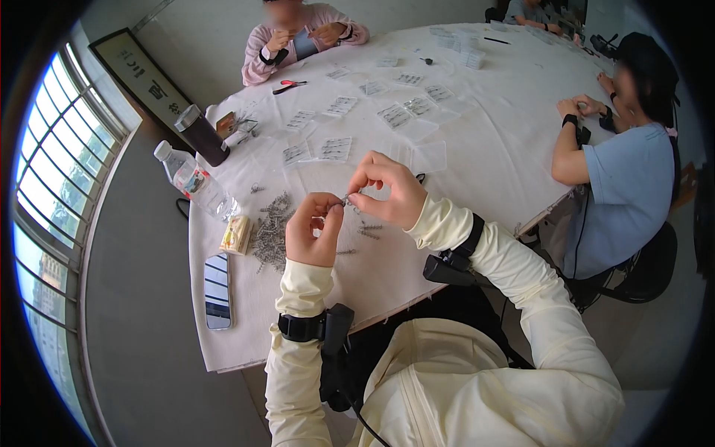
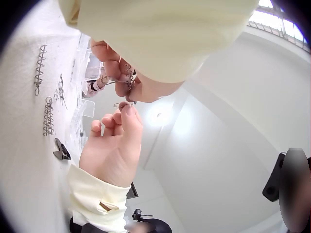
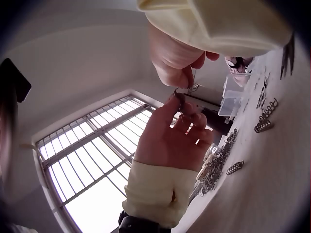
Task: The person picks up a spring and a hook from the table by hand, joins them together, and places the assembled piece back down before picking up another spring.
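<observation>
Over the table, my left hand (image 1: 313,231) and right hand (image 1: 391,190) meet at the fingertips. The left thumb and fingers pinch a small coiled wire spring (image 2: 130,75), partly covered by the fingers. Between the right thumb and forefinger is a thin wire loop (image 2: 118,105), close against the spring's end. I cannot tell whether the loop and the spring are joined. Below the hands lies a heap of metal springs (image 1: 272,235), with several loose springs (image 1: 369,229) to its right. The right wrist view shows a single spring (image 3: 235,168) lying apart from the heap.
Left of the heap are a tissue pack (image 1: 235,235), a phone (image 1: 218,290), a plastic bottle (image 1: 195,182) and a dark flask (image 1: 202,135). Farther back lie clear plastic trays (image 1: 335,149) and red-handled pliers (image 1: 289,87). Other people sit around the table (image 1: 514,141).
</observation>
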Tool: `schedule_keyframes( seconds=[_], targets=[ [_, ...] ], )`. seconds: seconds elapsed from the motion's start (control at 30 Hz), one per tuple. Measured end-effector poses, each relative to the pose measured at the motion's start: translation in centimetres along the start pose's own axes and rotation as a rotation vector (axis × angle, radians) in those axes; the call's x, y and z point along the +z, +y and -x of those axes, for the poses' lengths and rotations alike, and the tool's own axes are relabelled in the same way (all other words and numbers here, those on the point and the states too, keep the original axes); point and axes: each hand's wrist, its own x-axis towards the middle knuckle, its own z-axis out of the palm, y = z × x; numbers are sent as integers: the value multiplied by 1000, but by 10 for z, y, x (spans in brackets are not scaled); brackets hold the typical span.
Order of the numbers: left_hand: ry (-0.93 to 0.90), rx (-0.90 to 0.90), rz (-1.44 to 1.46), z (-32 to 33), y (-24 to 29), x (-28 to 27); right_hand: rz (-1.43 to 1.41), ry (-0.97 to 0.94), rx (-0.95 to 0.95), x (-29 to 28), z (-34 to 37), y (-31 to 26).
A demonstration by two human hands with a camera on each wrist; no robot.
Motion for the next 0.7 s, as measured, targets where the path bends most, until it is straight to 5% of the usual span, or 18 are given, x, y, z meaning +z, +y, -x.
schedule_keyframes(
  seconds=[0.7],
  targets=[
    [38, 8, 5, 0, 0, 2, -62, -42, 51, 2, 1, 4]
  ],
)
